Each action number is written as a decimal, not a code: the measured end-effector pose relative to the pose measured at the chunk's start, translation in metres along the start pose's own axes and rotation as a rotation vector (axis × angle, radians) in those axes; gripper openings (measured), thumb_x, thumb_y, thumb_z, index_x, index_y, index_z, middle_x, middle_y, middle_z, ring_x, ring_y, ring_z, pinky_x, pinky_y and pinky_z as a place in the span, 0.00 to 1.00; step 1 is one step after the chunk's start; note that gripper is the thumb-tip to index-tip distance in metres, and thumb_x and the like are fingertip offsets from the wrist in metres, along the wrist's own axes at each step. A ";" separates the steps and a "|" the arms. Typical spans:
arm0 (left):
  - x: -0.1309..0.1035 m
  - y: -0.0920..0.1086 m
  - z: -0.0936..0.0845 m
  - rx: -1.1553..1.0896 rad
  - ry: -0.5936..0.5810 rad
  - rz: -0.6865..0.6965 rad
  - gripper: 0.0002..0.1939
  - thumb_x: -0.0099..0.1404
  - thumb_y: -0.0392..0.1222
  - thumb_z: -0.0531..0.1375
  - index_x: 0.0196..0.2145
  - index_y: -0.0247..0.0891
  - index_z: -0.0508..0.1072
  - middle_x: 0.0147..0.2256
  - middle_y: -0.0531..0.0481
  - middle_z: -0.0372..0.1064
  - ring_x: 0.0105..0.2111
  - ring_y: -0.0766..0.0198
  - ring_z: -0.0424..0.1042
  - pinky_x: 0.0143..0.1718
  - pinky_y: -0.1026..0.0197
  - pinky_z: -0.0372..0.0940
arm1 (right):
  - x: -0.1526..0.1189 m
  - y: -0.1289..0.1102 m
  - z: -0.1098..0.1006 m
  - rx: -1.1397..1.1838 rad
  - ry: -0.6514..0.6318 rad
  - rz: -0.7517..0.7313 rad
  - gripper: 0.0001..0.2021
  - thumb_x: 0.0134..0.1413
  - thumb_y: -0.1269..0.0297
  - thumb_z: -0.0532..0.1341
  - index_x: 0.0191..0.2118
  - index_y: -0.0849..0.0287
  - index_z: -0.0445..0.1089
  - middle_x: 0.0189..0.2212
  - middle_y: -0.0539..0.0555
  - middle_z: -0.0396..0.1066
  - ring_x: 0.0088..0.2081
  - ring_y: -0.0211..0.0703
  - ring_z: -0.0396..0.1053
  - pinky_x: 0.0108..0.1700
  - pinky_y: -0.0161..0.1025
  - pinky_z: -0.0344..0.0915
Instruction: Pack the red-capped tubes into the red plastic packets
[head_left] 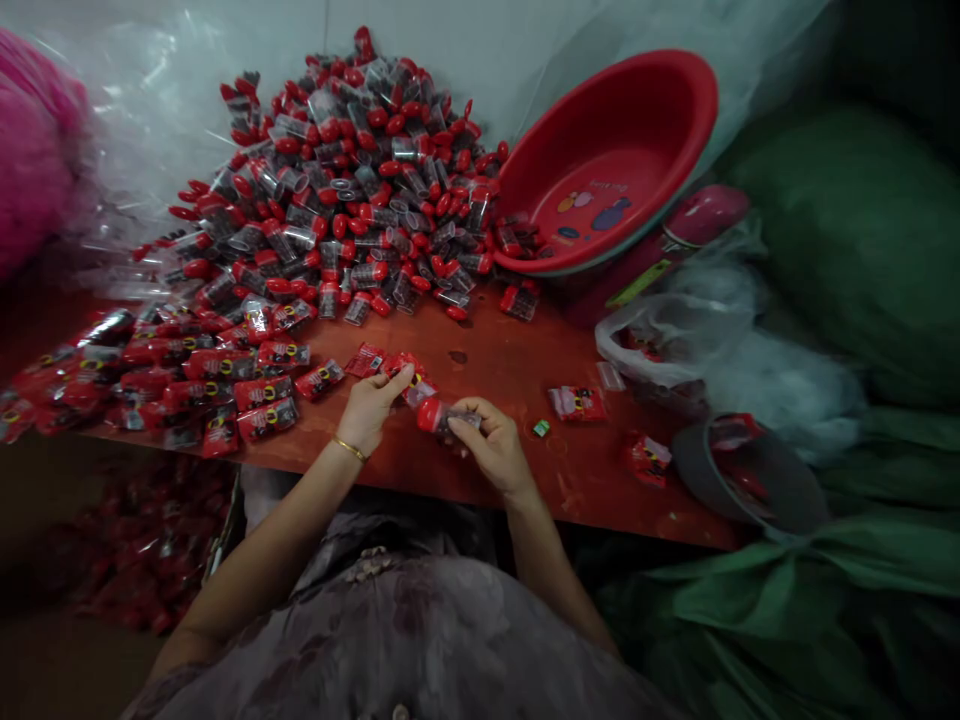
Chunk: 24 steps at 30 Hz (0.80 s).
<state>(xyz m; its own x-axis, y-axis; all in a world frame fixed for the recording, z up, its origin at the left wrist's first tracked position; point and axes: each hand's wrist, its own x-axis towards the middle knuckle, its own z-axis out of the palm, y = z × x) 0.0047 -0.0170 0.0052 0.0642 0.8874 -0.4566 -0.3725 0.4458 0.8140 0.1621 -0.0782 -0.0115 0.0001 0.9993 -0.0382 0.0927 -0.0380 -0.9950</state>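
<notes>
My left hand [373,405], with a gold bangle at the wrist, pinches a printed red plastic packet [411,377] between thumb and fingers. Close beside it, my right hand [491,438] grips a small clear container with a red cap [431,414]; its capped end points left toward the packet. Dark contents show through the clear wall. Another red packet [365,360] lies on the table just beyond my left hand. Whether the packet in my left hand is open at its end cannot be made out.
Red-capped containers [360,200] form a tall heap at the back of the red-brown table [480,345]. Filled packets [217,370] lie at left. A red basin [615,150] leans at the back right, near a plastic bag [667,330] and a grey bowl [697,470].
</notes>
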 end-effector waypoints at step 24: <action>-0.009 0.005 -0.007 0.107 -0.039 0.037 0.25 0.30 0.59 0.71 0.14 0.35 0.69 0.15 0.54 0.64 0.18 0.72 0.60 0.22 0.66 0.57 | -0.008 0.001 0.001 -0.181 0.064 -0.080 0.08 0.49 0.58 0.60 0.30 0.57 0.66 0.20 0.47 0.65 0.21 0.35 0.60 0.23 0.32 0.57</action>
<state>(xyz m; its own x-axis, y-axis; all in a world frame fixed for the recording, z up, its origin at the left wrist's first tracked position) -0.0045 -0.0233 0.0108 0.0888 0.9062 -0.4133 -0.2745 0.4212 0.8644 0.1611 -0.0867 -0.0121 0.0483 0.9975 0.0520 0.2729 0.0369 -0.9613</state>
